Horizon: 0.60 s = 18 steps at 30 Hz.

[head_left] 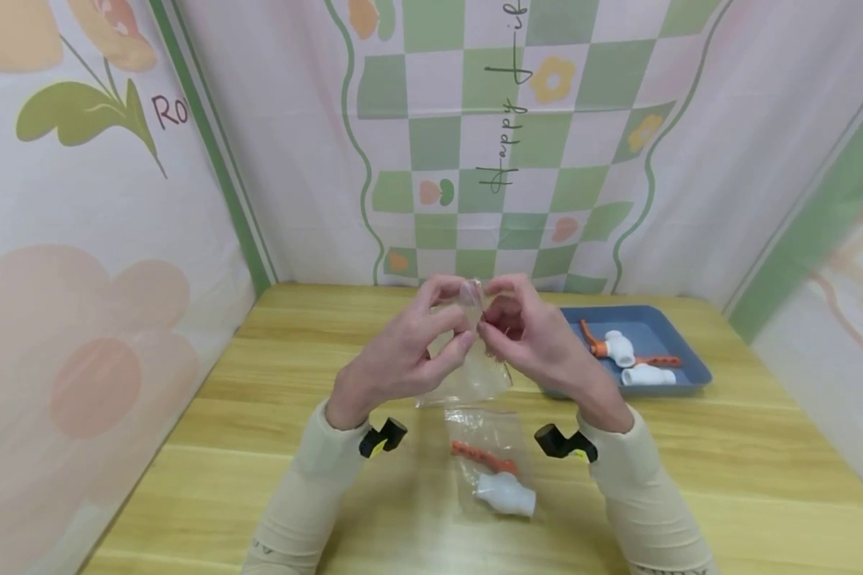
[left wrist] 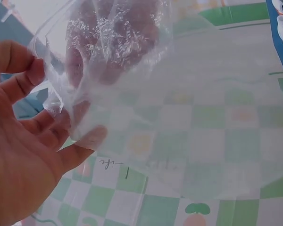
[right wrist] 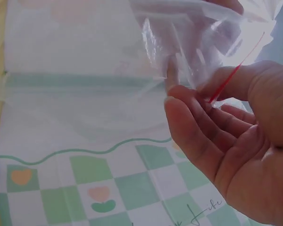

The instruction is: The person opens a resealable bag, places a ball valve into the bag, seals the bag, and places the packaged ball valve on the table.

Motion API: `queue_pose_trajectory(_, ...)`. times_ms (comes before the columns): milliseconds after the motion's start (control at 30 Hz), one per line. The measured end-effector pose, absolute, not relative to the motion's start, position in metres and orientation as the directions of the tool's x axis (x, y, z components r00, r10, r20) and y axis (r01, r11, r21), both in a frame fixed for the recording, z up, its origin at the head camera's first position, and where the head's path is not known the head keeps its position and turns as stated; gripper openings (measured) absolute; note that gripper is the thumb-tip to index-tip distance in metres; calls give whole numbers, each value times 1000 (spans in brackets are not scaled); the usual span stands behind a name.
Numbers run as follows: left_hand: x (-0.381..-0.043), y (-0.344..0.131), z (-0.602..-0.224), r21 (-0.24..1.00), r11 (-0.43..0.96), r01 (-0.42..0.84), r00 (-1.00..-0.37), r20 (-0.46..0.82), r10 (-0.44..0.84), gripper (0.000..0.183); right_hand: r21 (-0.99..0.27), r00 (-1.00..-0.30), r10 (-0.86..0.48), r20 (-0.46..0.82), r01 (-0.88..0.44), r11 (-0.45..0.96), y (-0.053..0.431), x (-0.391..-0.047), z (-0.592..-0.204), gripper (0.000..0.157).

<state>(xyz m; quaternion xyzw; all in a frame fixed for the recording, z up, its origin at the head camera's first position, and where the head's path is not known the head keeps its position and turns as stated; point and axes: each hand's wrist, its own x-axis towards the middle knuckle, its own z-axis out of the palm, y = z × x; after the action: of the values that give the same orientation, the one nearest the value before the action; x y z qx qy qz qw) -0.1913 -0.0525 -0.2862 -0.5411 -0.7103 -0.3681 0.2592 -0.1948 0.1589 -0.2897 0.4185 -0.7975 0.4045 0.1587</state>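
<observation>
Between my two hands, above the wooden table, is a clear plastic zip bag [head_left: 463, 385] with nothing seen inside. My left hand [head_left: 395, 347] pinches one side of its mouth; in the left wrist view several fingers show through the film [left wrist: 115, 42]. On the opposite side, my right hand [head_left: 550, 347] pinches the edge between thumb and fingers. A red line [right wrist: 226, 84] runs along that edge in the right wrist view. Below the hands, a second clear bag [head_left: 485, 427] lies flat, holding an orange handle [head_left: 483, 457] and a white ball valve body [head_left: 507, 493].
A blue tray [head_left: 662, 321] stands at the right, partly behind my right forearm, holding white valve bodies [head_left: 649, 374] and orange handles [head_left: 662, 362]. The wooden table [head_left: 216, 447] meets printed curtains [head_left: 302, 200] at the back and sides.
</observation>
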Motion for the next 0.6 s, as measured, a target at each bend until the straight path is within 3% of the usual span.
queue_pose_trajectory(167, -192, -53, -286, 180, 139, 974, -226, 832, 506, 16, -467, -583, -511, 631, -812, 350, 162, -194, -288, 25)
queue_pose_trajectory(367, -194, -53, -287, 183, 67, 981, -192, 842, 504, 19, -506, -547, -562, 621, -827, 246, 163, -195, -290, 6)
queue_pose_trajectory(433, -194, -52, -288, 191, 67, 979, -197, 822, 534, 38, -527, -533, -579, 617, -826, 199, 163, -194, -289, 2)
queue_pose_trajectory(600, -195, -46, -290, 141, 178, 974, -222, 756, 615, 111, -554, -503, -551, 665, -828, 88, 166, -193, -288, 5)
